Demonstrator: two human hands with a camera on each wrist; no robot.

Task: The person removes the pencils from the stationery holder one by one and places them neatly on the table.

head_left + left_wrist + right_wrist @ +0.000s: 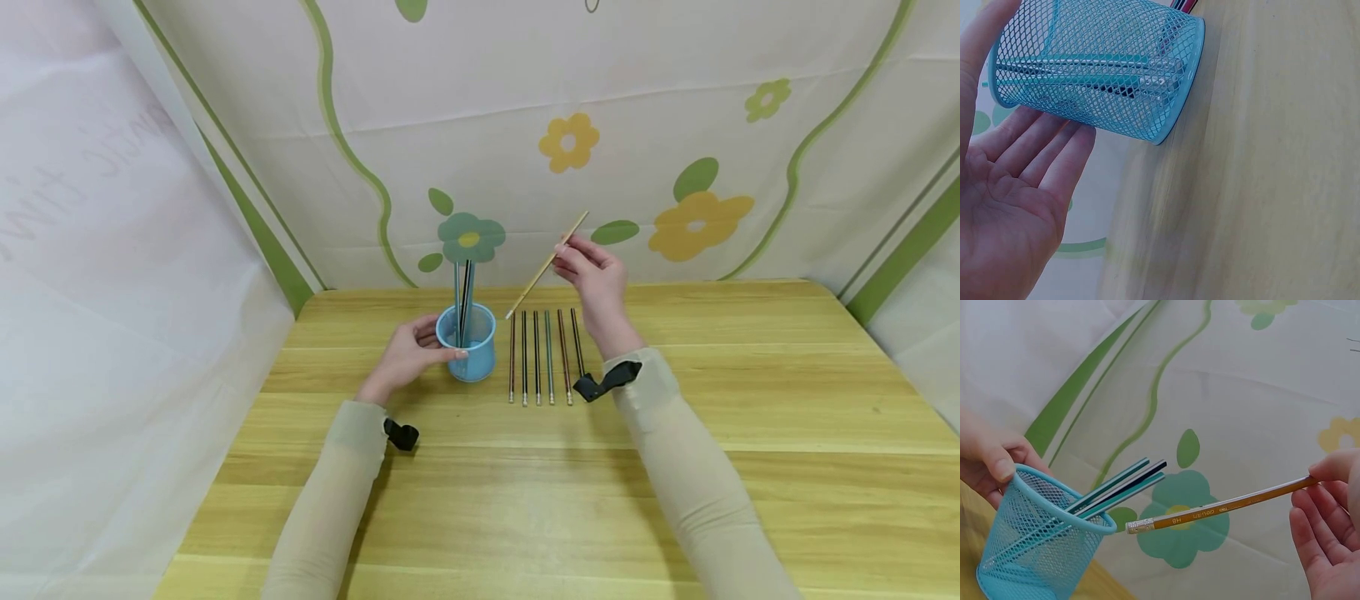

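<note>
A light blue mesh pencil cup (474, 367) stands upright on the table, with several pencils (1124, 494) in teal and black leaning inside it. My left hand (407, 357) grips the cup from the left, thumb over the rim and fingers round the far side. Above the table, right of the cup, my right hand (602, 287) pinches a yellow pencil (542, 273) near one end. That pencil slants down to the left, and its white eraser end (1140, 525) hangs apart from the cup's rim in the right wrist view.
Right of the cup, several pencils (537, 358) in dark, teal and reddish colours lie side by side in a row, eraser ends toward me. The wooden table (480, 517) meets a flower-printed cloth (480, 142) at its back edge.
</note>
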